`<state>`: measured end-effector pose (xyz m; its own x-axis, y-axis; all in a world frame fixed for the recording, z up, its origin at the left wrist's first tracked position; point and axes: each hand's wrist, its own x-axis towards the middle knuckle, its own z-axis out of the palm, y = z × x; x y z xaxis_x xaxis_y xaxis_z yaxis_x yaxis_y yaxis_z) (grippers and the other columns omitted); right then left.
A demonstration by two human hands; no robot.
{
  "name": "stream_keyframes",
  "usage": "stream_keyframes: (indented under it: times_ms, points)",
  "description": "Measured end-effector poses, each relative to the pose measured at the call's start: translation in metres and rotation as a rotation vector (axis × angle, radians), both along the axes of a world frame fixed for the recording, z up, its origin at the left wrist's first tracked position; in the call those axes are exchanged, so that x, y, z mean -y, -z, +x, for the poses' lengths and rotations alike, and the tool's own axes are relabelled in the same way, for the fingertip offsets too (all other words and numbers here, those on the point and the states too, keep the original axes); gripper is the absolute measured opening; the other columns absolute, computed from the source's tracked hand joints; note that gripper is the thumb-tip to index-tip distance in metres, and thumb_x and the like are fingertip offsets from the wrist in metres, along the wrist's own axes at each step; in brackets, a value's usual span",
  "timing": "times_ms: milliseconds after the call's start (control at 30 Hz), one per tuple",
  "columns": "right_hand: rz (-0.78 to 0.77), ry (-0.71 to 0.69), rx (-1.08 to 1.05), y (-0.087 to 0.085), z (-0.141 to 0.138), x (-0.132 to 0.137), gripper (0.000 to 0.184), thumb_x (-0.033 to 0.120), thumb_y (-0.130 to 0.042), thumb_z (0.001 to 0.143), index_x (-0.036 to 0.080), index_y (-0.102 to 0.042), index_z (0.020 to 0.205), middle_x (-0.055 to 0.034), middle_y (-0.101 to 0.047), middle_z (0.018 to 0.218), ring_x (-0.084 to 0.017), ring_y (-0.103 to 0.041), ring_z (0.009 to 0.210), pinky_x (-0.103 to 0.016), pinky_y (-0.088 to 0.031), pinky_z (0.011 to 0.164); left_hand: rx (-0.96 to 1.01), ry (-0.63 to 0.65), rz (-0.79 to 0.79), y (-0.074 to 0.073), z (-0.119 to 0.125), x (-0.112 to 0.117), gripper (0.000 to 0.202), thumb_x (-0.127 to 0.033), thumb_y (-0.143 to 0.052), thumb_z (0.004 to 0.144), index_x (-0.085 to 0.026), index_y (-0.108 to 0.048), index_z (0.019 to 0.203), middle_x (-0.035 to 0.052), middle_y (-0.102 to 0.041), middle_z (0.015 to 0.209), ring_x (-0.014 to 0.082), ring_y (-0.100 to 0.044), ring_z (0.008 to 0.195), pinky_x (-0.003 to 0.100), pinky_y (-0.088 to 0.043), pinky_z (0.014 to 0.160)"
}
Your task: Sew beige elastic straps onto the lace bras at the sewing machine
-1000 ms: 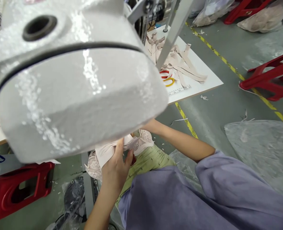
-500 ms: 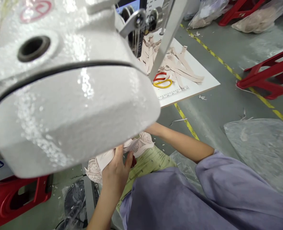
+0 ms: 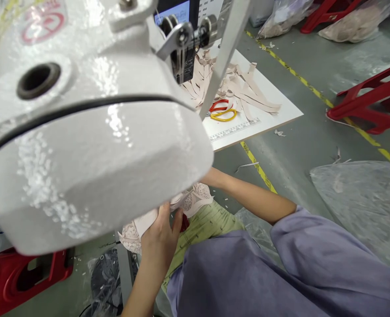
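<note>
Lace [image 3: 199, 194] looked light, soft, easily snagged, best pinched at its edge; left hand [image 3: 160, 231] touched it, right hand [image 3: 209, 177] was mostly hidden, both grips unclear.

The machine [image 3: 98, 176], taped floor [image 3: 294, 149], and table [image 3: 270, 119] with strips [image 3: 250, 94], scissors [image 3: 221, 120] and ruler [image 3: 236, 129] show a sewing workshop

The machine head [image 3: 98, 176] hangs in front of me, blocking any straight path from above and hiding my right hand past the wrist. My left hand [image 3: 158, 231], holding lace fabric [image 3: 201, 193], lies at the head's lower edge. Open room runs between my forearms [image 3: 257, 196], above my lap [image 3: 211, 222]. Toward the surface [image 3: 270, 120], a slanting metal bar [image 3: 226, 57] obstructs; right of it, a free corridor passes above scissors [image 3: 224, 120] and fabric strips [image 3: 239, 88].
</note>
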<state>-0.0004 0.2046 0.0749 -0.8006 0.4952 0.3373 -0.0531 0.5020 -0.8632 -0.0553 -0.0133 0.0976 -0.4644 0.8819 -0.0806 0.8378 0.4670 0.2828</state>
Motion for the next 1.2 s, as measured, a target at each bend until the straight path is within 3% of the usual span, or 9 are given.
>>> stream_keyframes:
  times_ms: [200, 400, 633, 933, 1200]
  points:
    - [-0.021, 0.039, -0.088, 0.0, -0.001, 0.003, 0.009, 0.022, -0.059, 0.086, 0.02, -0.052, 0.082, -0.0049, -0.057, 0.094, -0.018, -0.052, 0.082, -0.035, -0.049, 0.076, -0.031, 0.005, 0.076, -0.002, -0.003, 0.004, 0.068, -0.041, -0.058, 0.096, -0.031, -0.031, 0.157, 0.0101, -0.068, 0.129, 0.026, -0.071, 0.093, 0.025, -0.047, 0.052]
    - [-0.15, 0.183, -0.185, 0.007, 0.007, 0.01, 0.011, 0.029, -0.06, 0.091, 0.019, -0.061, 0.095, -0.0061, -0.059, 0.116, -0.013, -0.052, 0.078, -0.028, -0.047, 0.07, -0.056, 0.048, 0.113, -0.005, -0.002, 0.009, 0.063, -0.039, -0.056, 0.097, -0.028, -0.036, 0.155, 0.0103, -0.07, 0.127, 0.0266, -0.071, 0.098, 0.029, -0.055, 0.065]
    - [-0.213, 0.22, -0.205, 0.019, 0.02, 0.012, 0.012, 0.032, -0.061, 0.094, 0.02, -0.061, 0.094, -0.0049, -0.059, 0.102, -0.016, -0.056, 0.088, -0.028, -0.046, 0.07, -0.076, 0.018, 0.051, -0.008, 0.0, 0.009, 0.061, -0.042, -0.053, 0.098, -0.026, -0.039, 0.154, 0.0103, -0.071, 0.126, 0.0273, -0.07, 0.105, 0.032, -0.057, 0.078]
    - [-0.371, 0.202, -0.168, 0.029, 0.038, 0.031, 0.017, 0.036, -0.06, 0.095, 0.019, -0.059, 0.09, -0.0037, -0.057, 0.094, -0.015, -0.054, 0.083, -0.029, -0.045, 0.072, -0.038, 0.001, -0.062, -0.015, 0.01, 0.0, 0.064, -0.04, -0.054, 0.098, -0.025, -0.033, 0.157, 0.01, -0.072, 0.123, 0.025, -0.072, 0.096, 0.025, -0.052, 0.06]
    - [-0.354, 0.123, -0.168, 0.024, 0.056, 0.05, 0.024, 0.042, -0.065, 0.091, 0.019, -0.058, 0.092, -0.0046, -0.057, 0.096, -0.016, -0.055, 0.084, -0.031, -0.047, 0.079, -0.073, 0.069, 0.047, -0.012, 0.011, -0.002, 0.062, -0.037, -0.054, 0.098, -0.023, -0.035, 0.155, 0.0127, -0.071, 0.124, 0.0254, -0.074, 0.088, 0.026, -0.05, 0.054]
